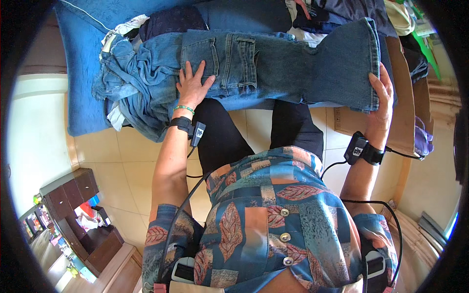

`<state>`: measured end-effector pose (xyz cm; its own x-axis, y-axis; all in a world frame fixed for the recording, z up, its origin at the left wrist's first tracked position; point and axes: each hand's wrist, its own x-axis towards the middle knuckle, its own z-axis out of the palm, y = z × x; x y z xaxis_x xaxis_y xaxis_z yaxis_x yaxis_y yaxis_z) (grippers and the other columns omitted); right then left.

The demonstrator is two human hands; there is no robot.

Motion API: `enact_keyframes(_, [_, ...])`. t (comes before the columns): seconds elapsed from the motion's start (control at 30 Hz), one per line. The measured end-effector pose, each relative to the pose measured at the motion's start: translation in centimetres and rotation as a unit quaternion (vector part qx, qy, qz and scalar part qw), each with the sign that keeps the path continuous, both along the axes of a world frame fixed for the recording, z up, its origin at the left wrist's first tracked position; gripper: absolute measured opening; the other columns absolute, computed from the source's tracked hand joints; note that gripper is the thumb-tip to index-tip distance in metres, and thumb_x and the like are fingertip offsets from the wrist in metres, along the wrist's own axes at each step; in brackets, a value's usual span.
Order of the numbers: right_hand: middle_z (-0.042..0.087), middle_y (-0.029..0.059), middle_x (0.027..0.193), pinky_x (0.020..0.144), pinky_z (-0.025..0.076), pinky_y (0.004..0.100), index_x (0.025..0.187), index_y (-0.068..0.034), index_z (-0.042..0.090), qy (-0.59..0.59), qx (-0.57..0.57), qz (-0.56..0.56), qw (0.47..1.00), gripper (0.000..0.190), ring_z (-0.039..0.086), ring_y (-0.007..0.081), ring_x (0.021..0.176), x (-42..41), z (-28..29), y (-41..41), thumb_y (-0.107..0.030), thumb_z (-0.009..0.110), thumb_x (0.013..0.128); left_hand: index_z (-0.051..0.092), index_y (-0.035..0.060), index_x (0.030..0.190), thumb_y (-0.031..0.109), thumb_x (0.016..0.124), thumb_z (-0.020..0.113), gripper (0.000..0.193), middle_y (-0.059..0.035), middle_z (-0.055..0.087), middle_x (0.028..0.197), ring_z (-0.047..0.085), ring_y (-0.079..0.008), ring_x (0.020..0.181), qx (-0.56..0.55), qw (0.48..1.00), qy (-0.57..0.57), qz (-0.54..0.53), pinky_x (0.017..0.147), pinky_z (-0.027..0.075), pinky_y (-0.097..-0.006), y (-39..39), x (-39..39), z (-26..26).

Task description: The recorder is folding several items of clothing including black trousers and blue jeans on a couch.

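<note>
A pair of blue denim jeans point(285, 67) lies sideways across the edge of a blue-covered bed, folded lengthwise with the back pockets facing up. My left hand point(194, 82) rests flat on the pocket area, fingers spread. At the far right end, my right hand point(383, 91) grips the leg hem, thumb on top and the other fingers partly hidden behind the cloth. A crumpled heap of lighter blue denim point(143, 73) lies against the waist end, left of my left hand.
Dark clothing point(174, 22) and other garments lie behind the jeans on the blue bed cover point(84, 84). An open cardboard box point(403, 106) stands close to my right hand. Cables run from the devices on both wrists. A dark wood cabinet point(69, 194) stands at lower left.
</note>
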<state>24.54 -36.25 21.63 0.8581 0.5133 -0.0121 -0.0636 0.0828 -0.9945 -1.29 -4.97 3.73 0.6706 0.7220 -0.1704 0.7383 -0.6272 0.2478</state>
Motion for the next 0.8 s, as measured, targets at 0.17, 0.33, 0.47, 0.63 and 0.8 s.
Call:
enact_keyframes(0.17, [0.059, 0.0094, 0.106, 0.083, 0.044, 0.0271, 0.119, 0.003, 0.049, -0.008, -0.006, 0.009, 1.0, 0.047, 0.057, 0.0155, 0.093, 2.0, -0.8, -3.1, -0.015, 0.059, 0.076, 0.051, -0.003, 0.117, 0.041, 0.081, 0.06, 0.058, -0.0238, 0.054, 0.116, 0.051, -0.0342, 0.111, -0.046, 0.947, -0.277, 0.156, 0.094, 0.038, -0.0368, 3.8, -1.3, -1.6])
enact_keyframes(0.33, [0.059, 0.0093, 0.105, 0.084, 0.044, 0.0271, 0.119, 0.002, 0.049, -0.017, -0.022, 0.019, 0.999, 0.047, 0.057, 0.0151, 0.093, 3.4, -1.5, -5.1, -0.016, 0.058, 0.077, 0.056, -0.0056, 0.111, 0.04, 0.077, 0.067, 0.058, -0.0153, 0.059, 0.109, 0.055, -0.0224, 0.1, -0.212, 0.918, -0.214, 0.256, 0.089, 0.04, -0.0318, 7.3, -2.4, -2.5])
enact_keyframes(0.47, [0.059, 0.0091, 0.105, 0.084, 0.044, 0.0272, 0.119, 0.002, 0.049, -0.033, -0.045, -0.022, 0.998, 0.047, 0.056, 0.015, 0.093, 2.9, -0.9, -5.5, -0.016, 0.058, 0.077, 0.049, -0.0095, 0.118, 0.045, 0.071, 0.072, 0.075, -0.0177, 0.055, 0.116, 0.051, -0.0245, 0.107, -0.333, 0.891, -0.211, 0.227, 0.094, 0.037, -0.0325, 8.1, -1.5, -3.2])
enact_keyframes(0.63, [0.059, 0.0087, 0.104, 0.083, 0.043, 0.0264, 0.119, 0.002, 0.049, -0.038, -0.045, 0.001, 0.998, 0.046, 0.056, 0.0147, 0.093, 3.6, -1.6, -5.3, -0.016, 0.058, 0.077, 0.032, -0.0103, 0.129, 0.046, 0.063, 0.077, 0.097, -0.0241, 0.043, 0.129, 0.044, -0.0309, 0.119, -0.239, 0.926, -0.149, 0.251, 0.1, 0.033, -0.0357, 6.1, -1.0, -1.4])
enact_keyframes(0.8, [0.059, 0.0083, 0.104, 0.083, 0.043, 0.0262, 0.119, 0.002, 0.049, -0.035, -0.046, -0.003, 0.998, 0.046, 0.056, 0.0141, 0.092, 3.4, -1.7, -5.0, -0.015, 0.058, 0.077, 0.026, -0.0112, 0.132, 0.047, 0.062, 0.078, 0.105, -0.0245, 0.039, 0.133, 0.041, -0.0304, 0.122, -0.245, 0.929, -0.127, 0.245, 0.1, 0.034, -0.0367, 5.9, -0.9, -1.1])
